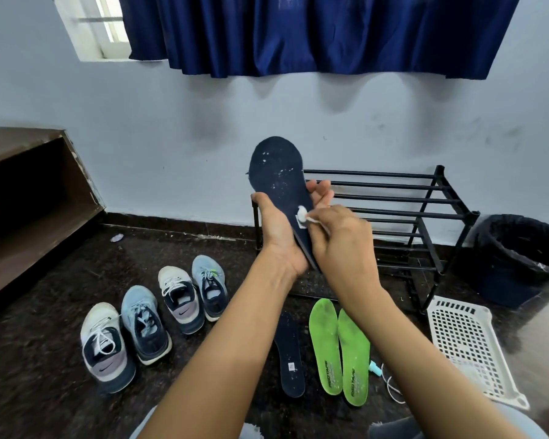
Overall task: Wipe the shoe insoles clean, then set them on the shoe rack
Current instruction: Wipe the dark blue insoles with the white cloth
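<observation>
My left hand (pixel 278 231) grips a dark navy insole (pixel 278 171) upright by its heel half, toe end up, speckled with white specks. My right hand (pixel 343 239) pinches a small white wipe (pixel 302 213) and presses it against the insole's lower part. On the floor below lie a second navy insole (pixel 289 353) and two bright green insoles (pixel 325 343) (pixel 355 356) side by side. The black metal shoe rack (pixel 403 213) stands against the wall right behind my hands, its bars bare.
Several sneakers (pixel 146 318) stand in a row on the dark floor at left. A white perforated basket (pixel 469 346) lies at right, a black lined bin (pixel 526 255) beyond it. A brown wooden shelf (pixel 29 198) juts out at far left. A small teal bottle (pixel 374 365) lies by the green insoles.
</observation>
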Demonstrator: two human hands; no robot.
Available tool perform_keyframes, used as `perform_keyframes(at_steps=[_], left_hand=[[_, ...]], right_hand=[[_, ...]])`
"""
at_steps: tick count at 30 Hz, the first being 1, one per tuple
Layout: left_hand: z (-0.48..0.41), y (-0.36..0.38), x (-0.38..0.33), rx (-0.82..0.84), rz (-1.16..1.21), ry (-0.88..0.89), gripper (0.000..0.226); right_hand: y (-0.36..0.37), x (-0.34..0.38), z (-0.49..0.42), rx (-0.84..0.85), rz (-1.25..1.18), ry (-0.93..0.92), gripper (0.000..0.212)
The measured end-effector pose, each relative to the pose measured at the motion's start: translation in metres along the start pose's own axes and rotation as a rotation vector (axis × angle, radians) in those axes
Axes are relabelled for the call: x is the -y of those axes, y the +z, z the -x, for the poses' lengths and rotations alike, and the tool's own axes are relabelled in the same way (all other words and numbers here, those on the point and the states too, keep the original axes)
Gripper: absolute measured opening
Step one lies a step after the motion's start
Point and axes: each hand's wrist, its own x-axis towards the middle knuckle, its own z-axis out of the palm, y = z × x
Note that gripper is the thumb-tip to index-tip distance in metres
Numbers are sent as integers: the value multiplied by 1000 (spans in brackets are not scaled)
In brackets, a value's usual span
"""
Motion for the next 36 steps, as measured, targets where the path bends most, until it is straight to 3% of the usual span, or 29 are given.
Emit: perform_keyframes(at_steps=[10,14,23,36], left_hand=[[6,1,4,28,-84,0,90],[-2,-3,-9,28,16,40,90],[10,1,0,-3,-53,-22,86],[-2,-3,-7,50,41,62,90]], right_hand=[[2,0,-19,-23,-7,-20,15],[2,5,4,27,-3,-14,15],[7,4,-26,-15,-6,-29,14],[4,1,-10,55,1,-14,15]])
